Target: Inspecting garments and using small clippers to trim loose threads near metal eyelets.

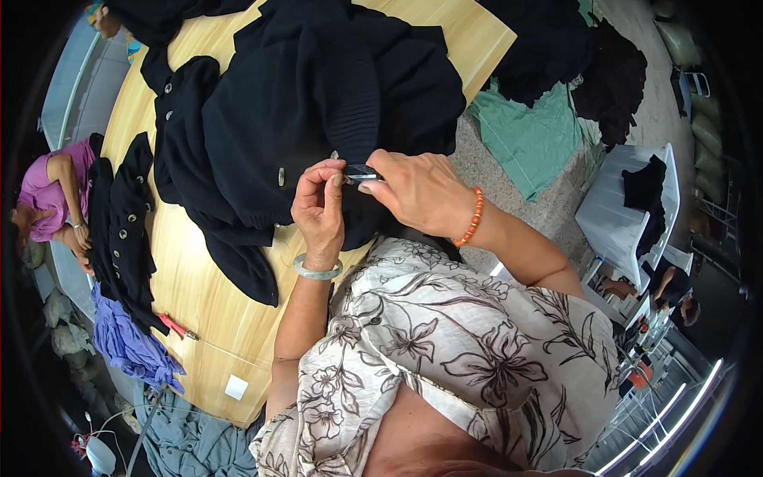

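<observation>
A black knitted garment [270, 119] with a ribbed band lies in a heap before me, with a few shiny oblong fasteners [280, 176] on it. My right hand [425, 193], wearing an orange bead bracelet, is closed around small dark thread snips [362, 172] with a bright metal edge. Their tip points left, close to the fingers of my left hand [319, 208]. That hand, with a pale bangle at its wrist, has thumb and fingertips pinched at the garment's near edge. Whatever sits in the pinch is too small to make out.
The wooden table [226, 334] carries a red-handled tool [176, 326] and a white paper square [236, 387]. At the left, a co-worker in purple [60, 187] handles a black buttoned garment [127, 230]. Purple cloth [131, 338] hangs at the edge. Green fabric [528, 135] and a white bin [624, 211] stand right.
</observation>
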`<state>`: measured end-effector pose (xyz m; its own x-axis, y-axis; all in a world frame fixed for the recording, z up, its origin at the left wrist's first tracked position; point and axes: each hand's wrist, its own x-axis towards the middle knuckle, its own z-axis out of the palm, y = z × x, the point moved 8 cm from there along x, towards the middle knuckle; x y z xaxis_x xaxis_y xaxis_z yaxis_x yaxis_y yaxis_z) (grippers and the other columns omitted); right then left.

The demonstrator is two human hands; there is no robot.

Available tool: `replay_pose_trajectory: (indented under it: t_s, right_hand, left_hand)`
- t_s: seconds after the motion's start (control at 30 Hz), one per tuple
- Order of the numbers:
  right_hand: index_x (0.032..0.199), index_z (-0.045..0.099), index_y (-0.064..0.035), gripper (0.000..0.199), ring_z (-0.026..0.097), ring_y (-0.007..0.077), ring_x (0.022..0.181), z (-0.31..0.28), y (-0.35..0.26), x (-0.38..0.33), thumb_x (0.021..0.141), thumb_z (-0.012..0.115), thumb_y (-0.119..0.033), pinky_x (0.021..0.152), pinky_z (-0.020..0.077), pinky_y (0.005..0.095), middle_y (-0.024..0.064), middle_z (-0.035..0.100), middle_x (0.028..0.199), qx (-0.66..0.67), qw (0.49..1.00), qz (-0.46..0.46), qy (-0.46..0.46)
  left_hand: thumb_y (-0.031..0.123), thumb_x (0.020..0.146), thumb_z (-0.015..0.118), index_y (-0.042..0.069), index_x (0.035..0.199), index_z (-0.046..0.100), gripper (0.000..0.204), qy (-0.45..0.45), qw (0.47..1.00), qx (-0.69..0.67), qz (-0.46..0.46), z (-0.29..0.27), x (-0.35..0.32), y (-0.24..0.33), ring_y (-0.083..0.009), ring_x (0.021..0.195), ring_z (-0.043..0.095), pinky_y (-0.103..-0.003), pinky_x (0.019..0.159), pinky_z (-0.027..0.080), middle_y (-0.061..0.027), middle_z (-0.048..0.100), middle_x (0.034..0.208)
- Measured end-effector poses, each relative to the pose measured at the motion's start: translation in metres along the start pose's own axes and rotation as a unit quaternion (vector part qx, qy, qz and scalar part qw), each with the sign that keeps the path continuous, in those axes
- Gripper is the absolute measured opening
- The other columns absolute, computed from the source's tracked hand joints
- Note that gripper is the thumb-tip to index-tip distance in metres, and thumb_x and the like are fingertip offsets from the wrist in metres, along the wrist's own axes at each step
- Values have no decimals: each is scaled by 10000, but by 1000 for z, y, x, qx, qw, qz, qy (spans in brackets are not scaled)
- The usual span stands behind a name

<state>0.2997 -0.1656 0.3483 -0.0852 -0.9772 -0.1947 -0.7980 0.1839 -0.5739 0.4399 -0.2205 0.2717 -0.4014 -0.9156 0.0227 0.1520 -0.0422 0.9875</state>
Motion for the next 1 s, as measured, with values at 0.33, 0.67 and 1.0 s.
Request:
replay_pose_trajectory:
  t_s: [0.33, 0.67, 1.0]
  right_hand:
    - [907, 596, 11, 269, 693, 353, 725, 24, 6, 9, 912, 628, -255, 622, 541, 447, 183, 682, 740, -31, 995, -21, -94]
    - [916, 534, -38, 251, 672, 371, 729, 33, 9, 12, 945, 593, -280, 624, 506, 478, 150, 661, 734, -10, 996, -24, -86]
    - [910, 556, -64, 231, 668, 361, 690, 28, 7, 9, 942, 586, -291, 598, 504, 476, 143, 650, 695, 12, 999, -31, -34]
  left_hand:
    - [22, 951, 620, 4, 978, 620, 33, -13, 999, 16, -34, 1, -3, -2, -111, 951, 591, -241, 868, 469, -88, 671, 1056]
    - [22, 947, 628, -2, 976, 630, 38, -30, 998, 9, -53, 3, -1, -2, -84, 906, 579, -213, 797, 469, -90, 659, 1080]
    - [47, 965, 601, -8, 978, 629, 63, -7, 990, -90, -107, -1, -4, 7, -150, 975, 607, -283, 938, 465, -131, 674, 1101]
